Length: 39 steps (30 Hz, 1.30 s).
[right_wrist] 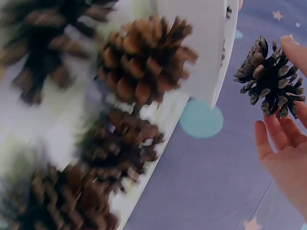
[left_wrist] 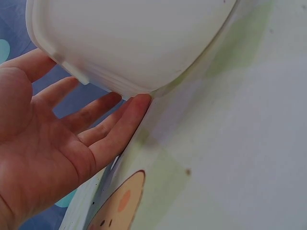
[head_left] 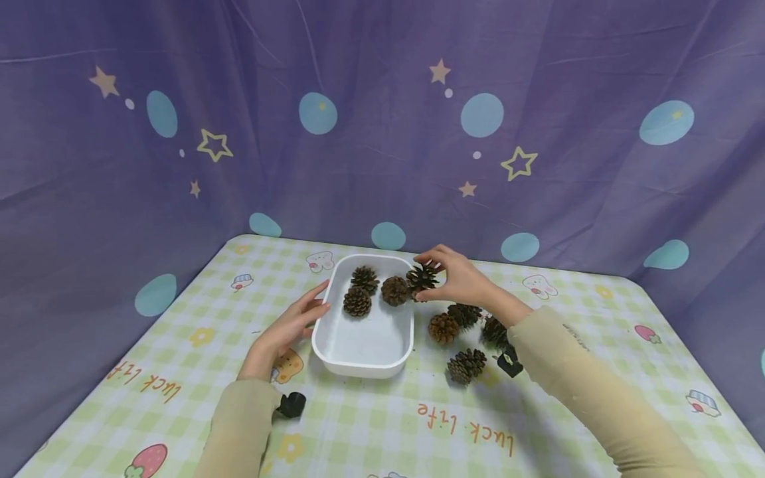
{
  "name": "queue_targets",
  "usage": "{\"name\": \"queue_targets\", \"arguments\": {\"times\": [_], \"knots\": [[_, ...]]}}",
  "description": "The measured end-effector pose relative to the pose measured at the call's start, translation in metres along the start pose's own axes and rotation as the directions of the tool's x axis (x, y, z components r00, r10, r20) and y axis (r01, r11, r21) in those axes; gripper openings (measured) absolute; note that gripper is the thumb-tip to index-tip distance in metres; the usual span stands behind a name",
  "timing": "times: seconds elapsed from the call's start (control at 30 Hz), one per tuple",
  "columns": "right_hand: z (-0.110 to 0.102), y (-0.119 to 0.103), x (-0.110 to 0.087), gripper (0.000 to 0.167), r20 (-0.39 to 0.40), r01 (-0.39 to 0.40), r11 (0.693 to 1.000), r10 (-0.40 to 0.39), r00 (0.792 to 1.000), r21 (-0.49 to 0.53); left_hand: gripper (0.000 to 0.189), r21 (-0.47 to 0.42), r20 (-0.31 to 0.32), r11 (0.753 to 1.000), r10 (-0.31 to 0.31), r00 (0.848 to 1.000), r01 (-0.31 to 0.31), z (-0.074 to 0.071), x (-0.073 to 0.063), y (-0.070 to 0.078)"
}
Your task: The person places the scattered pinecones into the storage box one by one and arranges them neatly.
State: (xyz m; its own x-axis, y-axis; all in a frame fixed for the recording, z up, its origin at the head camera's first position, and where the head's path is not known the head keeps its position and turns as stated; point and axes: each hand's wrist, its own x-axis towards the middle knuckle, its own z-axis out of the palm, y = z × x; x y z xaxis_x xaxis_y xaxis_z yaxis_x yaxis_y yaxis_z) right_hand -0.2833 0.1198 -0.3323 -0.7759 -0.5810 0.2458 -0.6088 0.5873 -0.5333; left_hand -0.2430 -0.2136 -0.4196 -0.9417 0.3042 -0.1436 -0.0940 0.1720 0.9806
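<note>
A white plastic tub [head_left: 372, 340] sits on the table with three pine cones inside, one of them a round brown pine cone [head_left: 395, 291] near its right wall. My right hand [head_left: 463, 280] pinches a dark, open-scaled pine cone [head_left: 423, 276] between thumb and fingers at the tub's right rim. The right wrist view shows this held pine cone [right_wrist: 268, 79] up off the table. On the tub's left side, my left hand [head_left: 291, 324] rests its extended fingertips against the outer wall. In the left wrist view, the fingers [left_wrist: 117, 129] spread along the tub's lower edge.
Several more pine cones lie right of the tub, including a light brown pine cone [head_left: 443, 328] and a nearer pine cone [head_left: 466, 366] lying on its side. A green checked tablecloth [head_left: 358, 431] covers the table. Behind stands a purple curtain [head_left: 382, 179].
</note>
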Motion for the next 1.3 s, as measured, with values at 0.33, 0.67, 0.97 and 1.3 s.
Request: {"name": "queue_targets", "arguments": {"times": [0.33, 0.67, 0.97, 1.3], "knots": [[0.031, -0.020, 0.016, 0.068, 0.068, 0.130, 0.988, -0.124, 0.990, -0.082, 0.061, -0.032, 0.031, 0.999, 0.019, 0.999, -0.018, 0.004, -0.010, 0.013], [0.057, -0.027, 0.019, 0.070, 0.170, 0.176, 0.974, -0.150, 0.974, -0.146, 0.061, -0.013, 0.017, 1.000, 0.028, 0.999, -0.028, 0.000, -0.001, -0.002], [0.068, -0.026, 0.023, 0.071, 0.200, 0.149, 0.948, -0.094, 0.975, -0.282, 0.061, -0.008, 0.018, 1.000, 0.025, 1.000, -0.025, -0.001, 0.000, -0.003], [0.073, -0.025, 0.030, 0.069, 0.210, 0.199, 0.882, -0.117, 0.971, -0.426, 0.061, -0.006, 0.010, 1.000, 0.025, 1.000, -0.025, 0.000, -0.002, 0.000]]}}
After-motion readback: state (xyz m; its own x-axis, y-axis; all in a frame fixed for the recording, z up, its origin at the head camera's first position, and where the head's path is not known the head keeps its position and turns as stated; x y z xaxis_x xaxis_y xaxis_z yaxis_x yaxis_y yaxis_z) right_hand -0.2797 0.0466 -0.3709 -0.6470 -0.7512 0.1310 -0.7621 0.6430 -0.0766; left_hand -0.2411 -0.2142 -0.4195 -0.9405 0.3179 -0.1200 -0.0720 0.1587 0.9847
